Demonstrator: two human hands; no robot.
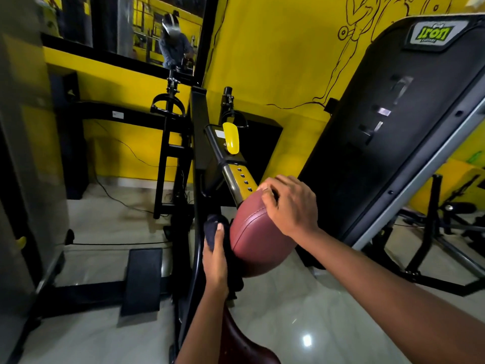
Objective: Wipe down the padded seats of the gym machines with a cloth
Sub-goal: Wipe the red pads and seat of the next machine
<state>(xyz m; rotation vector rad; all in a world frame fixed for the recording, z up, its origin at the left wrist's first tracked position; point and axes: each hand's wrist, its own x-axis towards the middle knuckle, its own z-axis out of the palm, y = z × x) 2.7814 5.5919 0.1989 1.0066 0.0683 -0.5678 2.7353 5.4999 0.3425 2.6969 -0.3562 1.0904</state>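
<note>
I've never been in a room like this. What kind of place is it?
Most likely a gym. A black exercise machine carries a brown padded seat, grip handles stand behind it, and the yellow wall shows a drawn figure holding a dumbbell. The left hand holds a cloth.

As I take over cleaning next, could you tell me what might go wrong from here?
The right hand curls over the top of the maroon pad beside the holed adjustment post; if the pad slides, it could be pinched. The left hand holds a bunched dark cloth against one side only, so the part under the right hand may be missed. The loose cable on the floor could trip someone.
</note>
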